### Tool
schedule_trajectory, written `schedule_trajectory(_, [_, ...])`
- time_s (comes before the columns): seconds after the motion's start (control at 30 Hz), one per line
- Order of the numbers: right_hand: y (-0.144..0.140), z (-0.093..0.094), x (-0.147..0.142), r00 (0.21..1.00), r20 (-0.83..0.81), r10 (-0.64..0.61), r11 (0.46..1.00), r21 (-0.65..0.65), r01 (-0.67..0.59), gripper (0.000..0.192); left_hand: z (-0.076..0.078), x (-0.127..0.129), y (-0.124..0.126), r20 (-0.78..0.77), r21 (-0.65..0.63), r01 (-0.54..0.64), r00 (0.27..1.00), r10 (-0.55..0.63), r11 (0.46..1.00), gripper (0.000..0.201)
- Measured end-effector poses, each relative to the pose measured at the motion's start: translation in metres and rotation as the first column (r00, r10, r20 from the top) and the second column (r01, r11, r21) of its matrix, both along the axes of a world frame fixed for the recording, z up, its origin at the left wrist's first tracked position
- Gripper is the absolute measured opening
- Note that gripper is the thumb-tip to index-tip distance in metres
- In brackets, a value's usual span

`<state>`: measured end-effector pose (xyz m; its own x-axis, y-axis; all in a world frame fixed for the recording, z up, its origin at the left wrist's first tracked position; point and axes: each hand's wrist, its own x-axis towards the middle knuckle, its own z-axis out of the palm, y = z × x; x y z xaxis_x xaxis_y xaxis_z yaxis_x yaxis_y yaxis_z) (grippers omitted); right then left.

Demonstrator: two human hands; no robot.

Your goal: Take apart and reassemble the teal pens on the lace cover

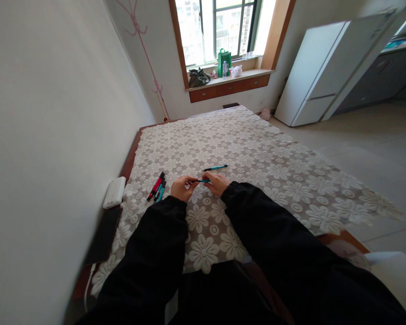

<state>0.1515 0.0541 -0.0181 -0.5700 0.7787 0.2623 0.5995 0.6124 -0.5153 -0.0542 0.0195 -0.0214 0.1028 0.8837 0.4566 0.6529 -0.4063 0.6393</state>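
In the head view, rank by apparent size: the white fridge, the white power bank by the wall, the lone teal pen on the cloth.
1. white fridge, though farthest away
2. white power bank
3. lone teal pen, thinnest

A white fridge is seen far right. On the far windowsill, a green bag is placed. A white power bank and a dark tablet are laid near left, beside the floral tablecloth.

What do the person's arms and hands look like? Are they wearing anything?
Both arms are covered by long black sleeves that look loose and soft, reaching down to the wrists. The left hand and right hand are bare: no gloves, and no rings, watch or markings that can be made out.
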Motion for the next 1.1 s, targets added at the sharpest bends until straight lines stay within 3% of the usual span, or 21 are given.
schedule_trajectory(0.1, [-0.0015, 0.0041, 0.0006, 0.998, 0.055, 0.001, 1.000, -0.003, -0.001, 0.014, -0.0006, 0.0001, 0.0001, -0.003, -0.004, 0.022, 1.000, -0.022, 1.000, 0.011])
schedule_trajectory(0.3, [-0.0024, 0.0046, 0.0004, 1.000, 0.021, -0.022, 1.000, 0.023, 0.021, 0.023, -0.0003, 0.0004, -0.0004, 0.006, -0.010, -0.011, 1.000, 0.011, 1.000, 0.012])
schedule_trajectory(0.4, [-0.0016, 0.0031, 0.0000, 0.999, 0.039, -0.007, 0.999, 0.035, 0.005, 0.015, 0.0002, 0.0003, -0.0007, -0.001, -0.008, 0.010, 1.000, -0.010, 1.000, 0.012])
schedule_trajectory(1.1, [0.0027, 0.0002, 0.0017, 0.998, 0.061, -0.018, 0.986, 0.166, 0.008, 0.020, -0.0007, 0.0002, 0.0018, 0.044, -0.054, -0.046, 0.998, 0.049, 0.997, 0.013])
